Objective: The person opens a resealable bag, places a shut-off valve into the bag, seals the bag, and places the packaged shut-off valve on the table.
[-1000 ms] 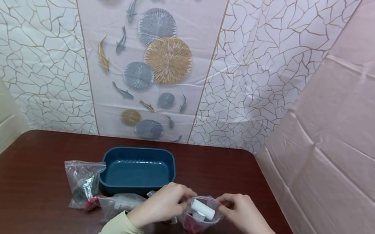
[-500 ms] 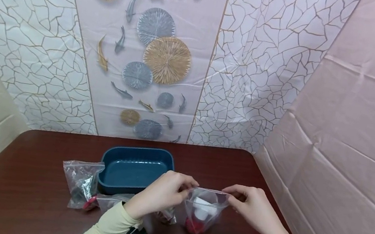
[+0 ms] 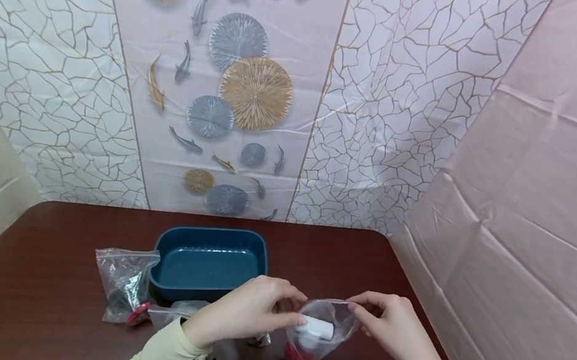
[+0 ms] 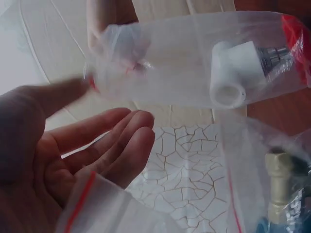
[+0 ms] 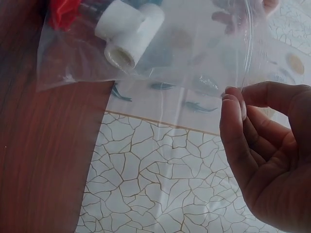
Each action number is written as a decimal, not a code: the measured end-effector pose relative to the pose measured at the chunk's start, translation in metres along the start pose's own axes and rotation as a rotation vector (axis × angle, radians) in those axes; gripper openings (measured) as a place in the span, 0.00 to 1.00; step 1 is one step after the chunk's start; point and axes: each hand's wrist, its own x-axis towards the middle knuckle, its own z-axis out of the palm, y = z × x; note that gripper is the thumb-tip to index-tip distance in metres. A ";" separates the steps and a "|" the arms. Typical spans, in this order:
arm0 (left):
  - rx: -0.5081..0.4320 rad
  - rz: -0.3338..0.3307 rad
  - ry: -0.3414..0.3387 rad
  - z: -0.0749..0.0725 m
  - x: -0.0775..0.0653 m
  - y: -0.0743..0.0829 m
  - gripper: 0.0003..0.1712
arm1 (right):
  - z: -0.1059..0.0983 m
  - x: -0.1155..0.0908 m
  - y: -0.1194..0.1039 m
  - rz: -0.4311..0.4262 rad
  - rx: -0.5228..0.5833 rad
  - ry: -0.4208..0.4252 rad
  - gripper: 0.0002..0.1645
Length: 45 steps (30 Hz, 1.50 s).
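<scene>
A clear zip bag (image 3: 324, 334) with a red-lined mouth holds a white T-shaped plastic valve (image 5: 129, 36) with a red handle (image 5: 63, 12). My right hand (image 3: 391, 320) pinches the bag's top corner between thumb and index finger. At the opposite side of the mouth is my left hand (image 3: 252, 308). Its thumb reaches the bag's edge, while its fingers (image 4: 129, 150) stand apart from the thumb, slightly bent. In the head view, the red end of the valve hangs low, close over the table.
A dark blue tray (image 3: 204, 292) stands at the back of the brown table (image 3: 57, 270). Left of it lies a zip bag (image 3: 125, 280) with dark and red contents. Another clear bag (image 3: 170, 315) lies in front of the tray, partly hidden by my left arm.
My left thumb has parted from the fingers at the bag's mouth. The mouth, stretched straight between both hands half a second ago, now slants up toward my right hand.
</scene>
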 end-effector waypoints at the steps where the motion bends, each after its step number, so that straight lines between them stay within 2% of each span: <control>1: 0.010 0.005 -0.012 0.002 -0.002 0.001 0.26 | 0.000 -0.001 0.000 0.006 0.004 0.001 0.05; 4: 0.040 0.045 -0.007 0.008 -0.010 0.006 0.33 | 0.001 -0.004 -0.001 0.018 0.018 0.009 0.05; 7: 0.065 0.085 0.023 0.017 -0.018 0.013 0.35 | 0.001 -0.006 -0.002 0.038 0.042 0.015 0.05; 12: 0.127 0.091 0.046 0.030 -0.028 0.026 0.36 | 0.000 -0.009 -0.004 0.060 0.069 0.024 0.05; 16: 0.177 0.089 0.095 0.035 -0.028 0.028 0.28 | -0.001 -0.009 -0.004 0.038 -0.006 0.050 0.04; 20: 0.176 0.089 0.182 0.034 -0.028 0.020 0.16 | -0.002 -0.012 -0.002 -0.032 -0.101 0.083 0.03; 23: 0.190 0.096 0.235 0.030 -0.031 0.013 0.06 | -0.001 -0.015 0.001 -0.086 -0.125 0.084 0.02; 26: 0.212 0.112 0.259 0.026 -0.033 0.008 0.02 | -0.001 -0.018 0.003 -0.143 -0.133 0.078 0.02; 30: 0.217 0.124 0.252 0.022 -0.033 0.004 0.03 | 0.002 -0.019 0.001 -0.299 -0.152 0.102 0.12; 33: 0.218 0.109 0.239 0.020 -0.034 0.002 0.02 | 0.010 -0.016 -0.007 -0.480 -0.205 0.106 0.19; 35: 0.223 0.101 0.233 0.020 -0.035 0.002 0.02 | 0.020 -0.013 -0.015 -0.602 -0.265 0.097 0.20; 38: 0.241 0.102 0.232 0.019 -0.036 0.002 0.02 | 0.037 -0.006 -0.026 -0.740 -0.363 0.092 0.17; 45: 0.295 0.111 0.198 0.019 -0.039 0.004 0.03 | 0.062 0.002 -0.033 -0.877 -0.449 0.110 0.08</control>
